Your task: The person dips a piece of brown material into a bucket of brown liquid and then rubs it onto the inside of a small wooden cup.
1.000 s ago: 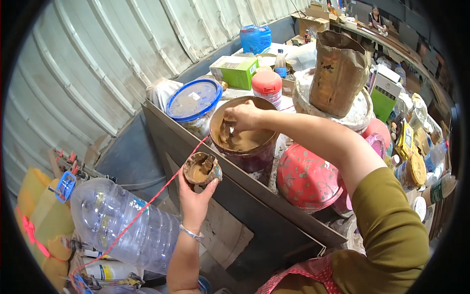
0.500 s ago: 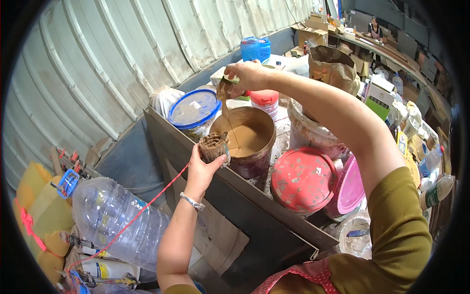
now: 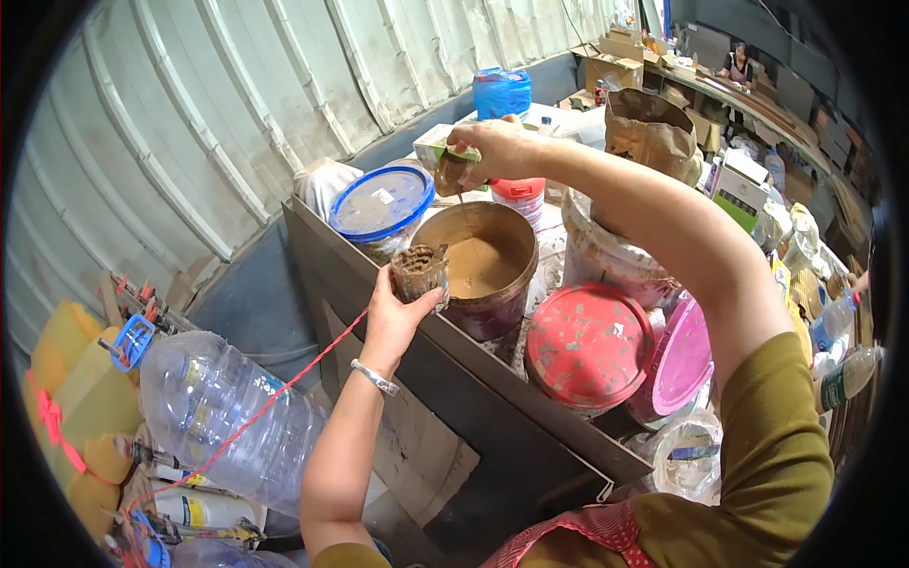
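Note:
My left hand (image 3: 390,324) is wrapped round a small cup (image 3: 419,275), its rim thickly crusted with brown residue. The cup stands upright against the near left side of a dark bucket (image 3: 502,310). Thin brown liquid (image 3: 485,263) partly fills that bucket. Above its far left rim, my right hand (image 3: 497,151) grips a small brown-coated scooping cup (image 3: 454,174), tilted downward. A thin strand of liquid hangs from it over the bucket. The inside of the left cup is mostly dark, so its contents are hard to make out.
A blue-rimmed lidded bucket (image 3: 381,203) stands left of the open one; a spattered red lid (image 3: 589,346) and pink lid (image 3: 674,360) are at right. A dark board edge (image 3: 530,407) runs along the front. A large clear bottle (image 3: 222,407) lies lower left. Another person (image 3: 737,68) sits far back.
The stream from the scooping cup has become shorter and thinner. My right hand has shifted slightly rightward with the cup, and the whole view has shifted a little. The left hand keeps its grip.

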The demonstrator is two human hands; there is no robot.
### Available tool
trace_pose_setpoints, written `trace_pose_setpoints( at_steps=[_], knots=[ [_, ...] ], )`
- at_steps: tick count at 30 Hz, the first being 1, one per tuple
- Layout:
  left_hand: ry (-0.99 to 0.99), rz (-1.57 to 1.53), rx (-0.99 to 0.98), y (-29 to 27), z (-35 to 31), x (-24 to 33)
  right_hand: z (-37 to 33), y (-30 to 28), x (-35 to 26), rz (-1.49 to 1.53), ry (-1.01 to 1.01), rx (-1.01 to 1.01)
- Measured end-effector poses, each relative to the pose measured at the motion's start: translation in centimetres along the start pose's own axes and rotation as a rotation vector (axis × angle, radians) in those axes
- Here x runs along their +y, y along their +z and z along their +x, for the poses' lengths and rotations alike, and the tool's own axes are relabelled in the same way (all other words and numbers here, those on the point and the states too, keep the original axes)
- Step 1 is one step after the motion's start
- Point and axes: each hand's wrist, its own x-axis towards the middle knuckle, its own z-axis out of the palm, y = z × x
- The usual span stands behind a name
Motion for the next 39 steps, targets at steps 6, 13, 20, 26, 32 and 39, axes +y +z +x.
trace_pose_setpoints(
  at_steps=[6, 13, 20, 26, 32, 39],
  knots=[
    [0.035, 0.099, 0.017, 1.9, 2.8, -0.3, -0.8, -3.7, -2.9, -0.041, -0.101, 0.117],
    [0.049, 0.016, 0.028, 3.9, 3.6, -0.2, -2.3, -3.8, -5.2, -0.327, -0.457, 0.373],
    [0.051, -0.076, 0.043, 4.6, 2.9, 0.1, -4.1, -1.7, -5.6, -0.623, -0.702, 0.337],
    [0.022, -0.111, 0.051, 5.0, 2.3, -0.5, -4.5, -1.4, -5.9, -0.65, -0.806, 0.486],
    [0.049, -0.018, 0.006, 5.0, 2.5, -1.8, -5.0, -2.1, -6.7, -0.687, -0.831, 0.517],
    [0.062, -0.121, 0.043, 5.2, 2.3, -2.6, -5.4, -2.6, -7.5, -0.743, -0.837, 0.505]
  ],
)
